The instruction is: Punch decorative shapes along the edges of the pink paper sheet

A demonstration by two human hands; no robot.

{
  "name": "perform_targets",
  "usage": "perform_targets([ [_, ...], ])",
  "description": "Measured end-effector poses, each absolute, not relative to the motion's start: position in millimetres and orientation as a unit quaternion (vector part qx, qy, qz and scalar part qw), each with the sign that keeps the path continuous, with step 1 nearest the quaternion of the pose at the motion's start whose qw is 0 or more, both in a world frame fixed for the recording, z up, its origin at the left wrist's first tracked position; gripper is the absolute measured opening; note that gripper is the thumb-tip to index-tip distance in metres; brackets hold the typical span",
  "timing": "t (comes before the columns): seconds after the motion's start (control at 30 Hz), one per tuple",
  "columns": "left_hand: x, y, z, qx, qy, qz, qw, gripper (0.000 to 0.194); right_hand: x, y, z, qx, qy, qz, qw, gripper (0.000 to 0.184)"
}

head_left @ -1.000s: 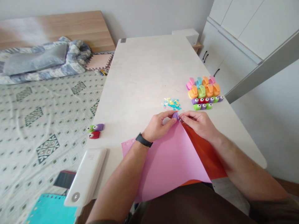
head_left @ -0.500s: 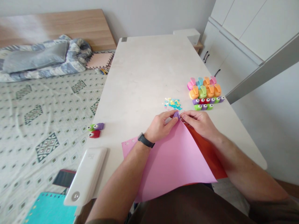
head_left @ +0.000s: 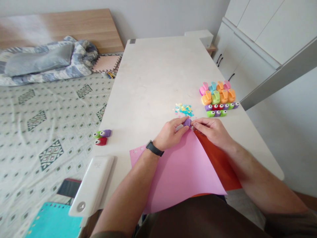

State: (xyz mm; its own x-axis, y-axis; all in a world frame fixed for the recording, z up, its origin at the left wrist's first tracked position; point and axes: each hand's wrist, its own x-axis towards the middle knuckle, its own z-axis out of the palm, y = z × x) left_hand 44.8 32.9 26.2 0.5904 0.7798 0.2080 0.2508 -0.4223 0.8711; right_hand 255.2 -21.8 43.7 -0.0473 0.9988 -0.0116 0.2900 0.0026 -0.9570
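Observation:
My left hand [head_left: 172,134], wearing a dark wristband, grips a small purple craft punch [head_left: 187,122] between thumb and fingers. The punch sits at the top corner of a pink paper sheet [head_left: 183,172], which lies over my lap and the table's near edge. Right beside the punch, my right hand [head_left: 210,130] is closed in a pinch at the sheet's corner; its fingertips partly hide what they hold. An orange-red paper sheet [head_left: 220,162] shows beneath the pink one. Flower-shaped cutouts mark the pink sheet's left corner.
Yellow and blue confetti [head_left: 183,109] lies just beyond my hands on the white table [head_left: 158,72]. Rows of colourful punches [head_left: 218,97] stand at the right. Three small punches [head_left: 101,136], a white power bank [head_left: 92,185] and a turquoise punched sheet [head_left: 54,221] are at the left.
The purple punch has turned slightly in my left hand, showing a more rounded side. The pink sheet's right edge has shifted a little left. Both hands stay nearly in place.

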Motion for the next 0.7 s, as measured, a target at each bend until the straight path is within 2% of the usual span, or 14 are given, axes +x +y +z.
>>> perform_targets([
  [0.33, 45.0, 35.1, 19.9, 0.802, 0.335, 0.312, 0.384, 0.038, 253.7, -20.6, 38.8, -0.560, -0.588, 0.416, 0.411, 0.027],
  [0.7, 46.0, 33.7, 20.6, 0.809, 0.351, 0.310, 0.356, 0.035, 250.3, -19.5, 30.5, -0.555, -0.569, 0.437, 0.421, 0.033],
])
